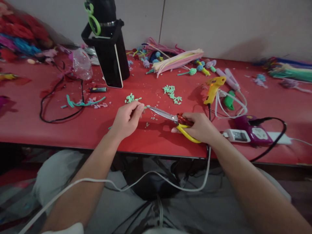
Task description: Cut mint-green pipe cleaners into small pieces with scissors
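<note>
My left hand (128,118) pinches a short green pipe cleaner piece (145,107) between thumb and forefinger; most of it is hidden by the fingers. The tips of the scissors (162,113) meet its free end. My right hand (198,128) is wrapped around the scissors' red and yellow handles, with the blades nearly together. Behind my left fingers lies a small heap of cut green bits (131,98). A second heap of green bits (172,93) sits farther back, to the right. Pale crumbs are scattered below the blades.
A phone (110,65) leans against a black bottle (124,61). Pipe cleaner bundles (179,61) lie along the wall. At right are a yellow glue gun (214,88), a purple power adapter (258,133) and cables. A black cable (52,120) loops at left. A white cord crosses my lap.
</note>
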`<control>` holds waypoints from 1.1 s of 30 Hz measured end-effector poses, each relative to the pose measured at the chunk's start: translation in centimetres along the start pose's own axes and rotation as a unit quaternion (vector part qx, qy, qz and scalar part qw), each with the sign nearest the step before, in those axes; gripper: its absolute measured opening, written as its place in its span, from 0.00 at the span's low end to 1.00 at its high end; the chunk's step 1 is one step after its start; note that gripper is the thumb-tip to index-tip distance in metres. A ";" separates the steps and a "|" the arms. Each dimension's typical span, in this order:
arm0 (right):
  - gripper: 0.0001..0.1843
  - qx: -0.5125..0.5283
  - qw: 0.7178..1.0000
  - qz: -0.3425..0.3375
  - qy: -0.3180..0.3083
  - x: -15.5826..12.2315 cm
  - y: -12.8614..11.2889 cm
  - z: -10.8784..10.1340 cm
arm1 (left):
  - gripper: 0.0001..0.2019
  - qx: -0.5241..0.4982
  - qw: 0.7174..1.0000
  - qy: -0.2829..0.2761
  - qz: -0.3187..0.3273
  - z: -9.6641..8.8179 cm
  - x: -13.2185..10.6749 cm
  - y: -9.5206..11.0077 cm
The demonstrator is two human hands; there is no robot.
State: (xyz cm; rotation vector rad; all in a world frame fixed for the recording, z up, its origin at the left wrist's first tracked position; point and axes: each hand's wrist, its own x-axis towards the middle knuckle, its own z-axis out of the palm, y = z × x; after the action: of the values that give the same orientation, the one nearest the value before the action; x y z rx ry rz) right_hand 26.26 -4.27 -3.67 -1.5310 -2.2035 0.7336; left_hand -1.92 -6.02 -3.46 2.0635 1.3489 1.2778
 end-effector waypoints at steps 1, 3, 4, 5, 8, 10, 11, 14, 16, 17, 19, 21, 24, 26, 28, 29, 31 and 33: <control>0.39 -0.003 1.000 0.001 0.000 0.0 0.0 0.0 | 0.20 0.001 1.000 0.000 0.000 0.0 0.0 0.0; 0.39 -0.008 1.000 0.002 0.002 0.1 -0.1 0.0 | 0.20 0.003 1.000 0.000 0.000 0.0 0.0 -0.1; 0.40 -0.011 1.000 0.002 0.003 0.1 -0.1 0.0 | 0.20 0.003 1.000 0.000 -0.002 0.0 0.0 -0.1; 0.40 -0.013 1.000 0.003 0.004 0.2 -0.1 0.0 | 0.20 0.002 1.000 0.000 -0.002 0.0 0.0 -0.1; 0.39 -0.013 1.000 0.000 0.009 0.3 0.0 0.2 | 0.20 -0.006 1.000 0.000 0.001 0.0 -0.1 -0.1; 0.38 -0.008 1.000 0.000 0.014 0.3 0.0 0.2 | 0.20 -0.013 1.000 -0.002 -0.004 0.1 -0.1 -0.1; 0.38 -0.004 1.000 0.001 0.015 0.3 0.1 0.3 | 0.20 -0.017 1.000 -0.003 -0.008 0.1 -0.1 -0.1; 0.37 0.007 1.000 0.005 0.012 0.1 0.1 0.3 | 0.22 -0.033 0.999 -0.005 -0.021 0.1 -0.1 0.1; 0.37 0.009 1.000 0.003 0.007 0.0 0.1 0.2 | 0.23 -0.039 0.999 -0.008 -0.027 0.1 -0.1 0.3; 0.37 0.009 1.000 0.002 0.006 0.0 0.1 0.2 | 0.24 -0.040 0.999 -0.009 -0.029 0.1 0.0 0.3; 0.37 0.009 1.000 0.001 0.005 -0.1 0.0 0.1 | 0.25 -0.042 0.999 -0.010 -0.031 0.1 0.0 0.4; 0.38 0.008 1.000 0.003 0.002 -0.2 -0.1 0.1 | 0.25 -0.043 0.999 -0.008 -0.030 0.1 0.0 0.5; 0.38 0.002 1.000 0.007 -0.005 -0.1 -0.2 0.1 | 0.26 -0.043 0.999 -0.007 -0.029 0.1 0.0 0.5; 0.39 -0.002 1.000 0.007 -0.002 -0.1 -0.2 0.1 | 0.26 -0.044 0.999 -0.007 -0.031 0.2 0.0 0.5; 0.39 -0.004 1.000 0.004 0.001 -0.1 -0.2 0.1 | 0.26 -0.045 0.998 -0.009 -0.034 0.2 0.0 0.5; 0.39 -0.004 1.000 0.003 0.003 0.0 -0.2 0.1 | 0.25 -0.046 0.998 -0.010 -0.035 0.2 0.0 0.4; 0.39 -0.006 1.000 0.001 0.005 0.0 -0.1 0.2 | 0.25 -0.046 0.998 -0.013 -0.038 0.2 0.0 0.4; 0.39 -0.008 1.000 0.000 0.009 0.1 0.0 0.3 | 0.26 -0.047 0.998 -0.015 -0.039 0.2 0.0 0.3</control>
State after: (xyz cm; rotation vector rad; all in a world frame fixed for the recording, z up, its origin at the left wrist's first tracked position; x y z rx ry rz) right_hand 26.06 -4.29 -3.86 -1.5399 -2.2014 0.7006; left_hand -1.56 -6.16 -3.39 1.9395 1.3171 1.2493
